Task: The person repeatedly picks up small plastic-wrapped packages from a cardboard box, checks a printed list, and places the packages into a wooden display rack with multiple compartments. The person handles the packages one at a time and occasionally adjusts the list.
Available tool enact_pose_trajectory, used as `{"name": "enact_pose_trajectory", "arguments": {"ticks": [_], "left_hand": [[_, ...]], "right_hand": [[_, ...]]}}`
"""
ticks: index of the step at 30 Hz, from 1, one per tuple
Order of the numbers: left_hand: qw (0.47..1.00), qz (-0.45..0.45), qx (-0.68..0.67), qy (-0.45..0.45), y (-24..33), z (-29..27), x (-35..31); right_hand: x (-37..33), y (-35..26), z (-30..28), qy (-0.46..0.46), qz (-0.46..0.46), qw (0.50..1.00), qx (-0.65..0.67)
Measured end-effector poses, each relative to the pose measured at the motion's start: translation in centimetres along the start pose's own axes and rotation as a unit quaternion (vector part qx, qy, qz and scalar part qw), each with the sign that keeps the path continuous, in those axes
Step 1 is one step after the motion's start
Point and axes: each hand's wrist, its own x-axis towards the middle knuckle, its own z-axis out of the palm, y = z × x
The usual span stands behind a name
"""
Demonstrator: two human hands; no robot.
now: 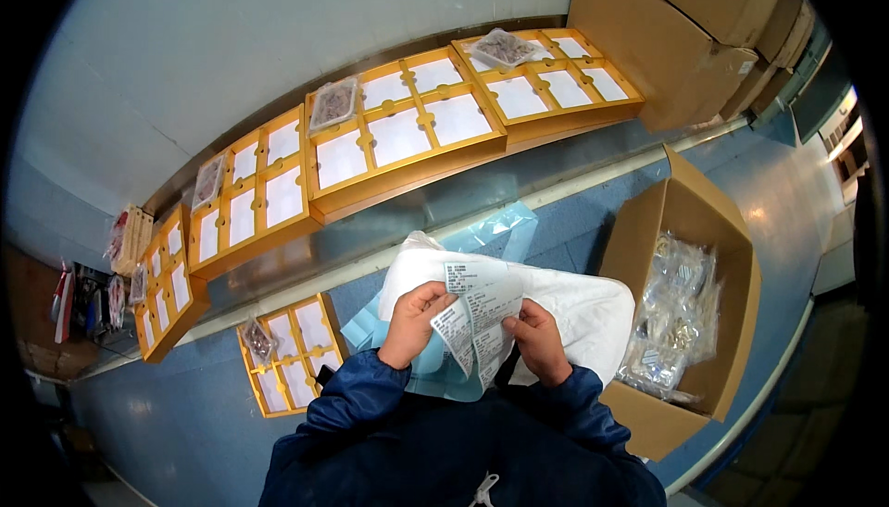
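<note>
Between my hands is a sheet of printed white labels, several rows of text on it. My left hand pinches its left edge, where a narrow strip folds down. Gripped between thumb and fingers of my right hand is the sheet's right edge. Behind and below the sheet lie a white cloth and light-blue glossy sheeting, which reaches out past the cloth. Dark blue sleeves cover both my forearms.
Yellow compartment trays with white inserts line a ledge along the wall; some hold clear packs. Another yellow tray is on the blue floor at left. An open carton of clear bags stands right; large cartons stand behind.
</note>
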Motion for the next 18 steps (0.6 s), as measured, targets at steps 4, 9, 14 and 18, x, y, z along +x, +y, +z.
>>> {"name": "enact_pose_trajectory", "arguments": {"ticks": [4, 9, 14, 18], "left_hand": [[0.999, 0.000, 0.033, 0.012, 0.1, 0.1, -0.1], [0.999, -0.035, -0.025, 0.004, -1.2, -0.6, -0.8], [0.996, -0.026, -0.080, -0.010, -1.9, -0.8, -1.8], [0.996, -0.010, -0.082, -0.030, -2.9, -1.8, -2.2]], "right_hand": [[0.1, 0.3, -0.2, -0.006, -0.004, 1.000, 0.007], [-0.7, 0.4, -0.1, -0.010, 0.028, 0.999, -0.017], [-2.6, 0.1, 0.4, -0.025, 0.059, 0.996, -0.067], [-3.9, -0.1, 0.3, -0.051, 0.065, 0.987, -0.141]]}}
